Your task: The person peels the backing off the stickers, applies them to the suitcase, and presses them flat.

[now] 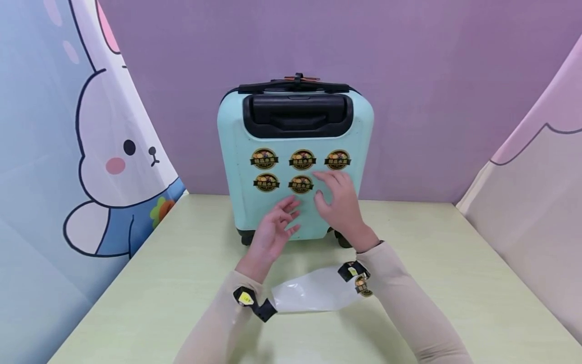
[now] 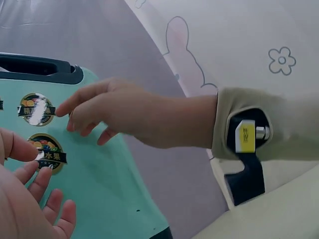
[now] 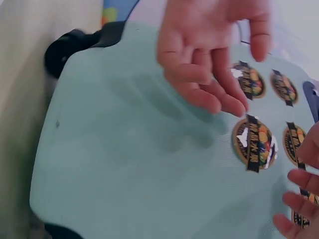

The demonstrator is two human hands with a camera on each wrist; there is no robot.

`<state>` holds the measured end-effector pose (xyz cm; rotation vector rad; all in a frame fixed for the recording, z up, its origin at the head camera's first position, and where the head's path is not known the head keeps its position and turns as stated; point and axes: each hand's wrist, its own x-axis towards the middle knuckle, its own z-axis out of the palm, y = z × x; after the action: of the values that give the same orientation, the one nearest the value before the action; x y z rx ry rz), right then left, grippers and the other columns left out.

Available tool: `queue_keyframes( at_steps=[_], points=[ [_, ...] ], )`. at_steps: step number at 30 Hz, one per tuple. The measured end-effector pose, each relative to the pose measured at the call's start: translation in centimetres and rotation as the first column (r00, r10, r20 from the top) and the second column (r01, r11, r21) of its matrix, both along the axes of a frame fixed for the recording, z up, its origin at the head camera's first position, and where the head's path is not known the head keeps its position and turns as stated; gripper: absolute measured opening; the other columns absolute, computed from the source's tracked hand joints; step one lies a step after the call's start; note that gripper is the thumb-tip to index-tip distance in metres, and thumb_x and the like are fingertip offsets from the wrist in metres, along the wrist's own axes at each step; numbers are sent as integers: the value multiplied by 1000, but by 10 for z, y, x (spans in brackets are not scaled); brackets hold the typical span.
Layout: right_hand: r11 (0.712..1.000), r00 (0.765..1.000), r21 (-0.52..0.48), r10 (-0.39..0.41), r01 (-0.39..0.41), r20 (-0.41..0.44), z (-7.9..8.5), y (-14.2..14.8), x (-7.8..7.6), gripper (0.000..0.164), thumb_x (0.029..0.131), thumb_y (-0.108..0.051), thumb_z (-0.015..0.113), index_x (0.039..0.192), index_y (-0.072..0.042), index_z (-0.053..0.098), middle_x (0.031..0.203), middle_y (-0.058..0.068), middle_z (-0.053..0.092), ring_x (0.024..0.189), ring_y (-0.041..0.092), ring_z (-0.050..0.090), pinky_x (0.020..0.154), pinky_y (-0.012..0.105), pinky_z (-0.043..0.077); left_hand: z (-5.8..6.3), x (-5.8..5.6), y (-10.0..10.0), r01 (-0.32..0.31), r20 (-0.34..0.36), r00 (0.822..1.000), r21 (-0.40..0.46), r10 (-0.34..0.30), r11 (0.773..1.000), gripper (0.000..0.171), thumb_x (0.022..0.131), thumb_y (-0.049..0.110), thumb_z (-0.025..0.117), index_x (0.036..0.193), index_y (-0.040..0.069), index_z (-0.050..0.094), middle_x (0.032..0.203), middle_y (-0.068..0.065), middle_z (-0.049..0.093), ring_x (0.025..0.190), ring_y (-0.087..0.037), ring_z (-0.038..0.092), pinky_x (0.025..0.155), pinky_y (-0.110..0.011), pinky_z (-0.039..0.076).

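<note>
A mint-green suitcase (image 1: 241, 197) stands upright, its panel bearing round black-and-gold fruit stickers in two rows. Three run along the top, with the top right sticker (image 1: 337, 160) just above my right hand (image 1: 338, 205). Below them are two more, including the lower middle sticker (image 1: 301, 184). My right hand's thumb and fingers are spread apart beside that sticker, holding nothing. My left hand (image 1: 276, 227) is just under it, palm turned inward and fingers loosely bent. In the right wrist view, the left fingertips (image 3: 239, 107) overlap the panel beside the lower middle sticker (image 3: 255, 143).
A glossy white backing sheet (image 1: 313, 290) lies on the pale table (image 1: 159, 303) under my forearms, with one sticker (image 1: 362, 286) at its right end. Behind the suitcase hangs a purple backdrop (image 1: 432, 101); a bunny-print cloth (image 1: 109, 151) borders the left side.
</note>
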<state>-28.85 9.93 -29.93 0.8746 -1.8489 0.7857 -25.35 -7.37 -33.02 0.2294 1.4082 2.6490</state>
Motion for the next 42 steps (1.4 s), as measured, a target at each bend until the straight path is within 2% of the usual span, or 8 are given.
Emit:
queue_keyframes(
  at_steps=[6,11,15,23,28,33,37,42],
  points=[
    [958,951,-208,238,-197,196,5,-1,7,28,87,9,61,114,7,68,112,20,66,103,30,61,90,40,52,3,-2,-15,-50,-40,998,6,50,999,48,90,-3,37,138,0,43,127,-5,53,124,-28,44,95,-39,40],
    [839,792,-450,486,-305,369,5,-8,12,21,95,6,55,113,14,64,113,28,64,101,18,63,91,31,54,7,-7,-29,-85,-68,994,73,90,994,49,94,0,35,143,0,40,122,-2,59,129,-28,47,102,-41,40],
    [738,672,-566,632,-368,386,-2,-12,7,26,98,0,51,113,20,60,112,30,64,100,17,65,92,38,55,8,-10,-37,-105,-64,992,100,112,989,52,96,0,33,148,0,35,121,-1,62,131,-29,47,105,-42,39],
    [637,538,-692,735,-339,413,-12,-16,-2,33,101,-4,51,122,21,56,112,11,70,103,20,67,95,43,54,6,-15,-43,-118,-36,992,113,123,987,51,96,2,34,146,0,37,113,1,67,130,-29,49,104,-41,41],
    [614,518,-728,748,-306,414,-7,-19,-3,35,102,-3,49,128,19,54,110,8,71,101,19,68,95,41,54,5,-16,-45,-120,-33,992,108,125,987,49,96,1,34,145,1,38,111,2,68,128,-28,50,103,-41,41],
    [615,556,-719,738,-323,382,2,-25,-3,33,102,-2,48,125,20,55,112,18,70,99,19,69,95,42,54,5,-15,-46,-127,-29,991,112,131,986,47,96,1,35,143,2,41,109,3,68,125,-25,52,101,-40,43],
    [653,586,-684,707,-325,396,6,-33,-2,30,101,-1,49,122,20,57,114,28,66,98,17,69,94,43,54,5,-14,-46,-130,-27,991,113,134,985,44,96,2,35,139,4,43,108,3,69,124,-25,53,100,-39,43],
    [711,565,-617,678,-338,471,3,-42,-2,30,100,0,50,122,19,58,119,32,62,106,25,66,96,42,53,5,-12,-46,-132,-29,990,104,136,986,43,96,2,34,138,4,44,109,3,69,125,-26,52,99,-38,43]
  ],
)
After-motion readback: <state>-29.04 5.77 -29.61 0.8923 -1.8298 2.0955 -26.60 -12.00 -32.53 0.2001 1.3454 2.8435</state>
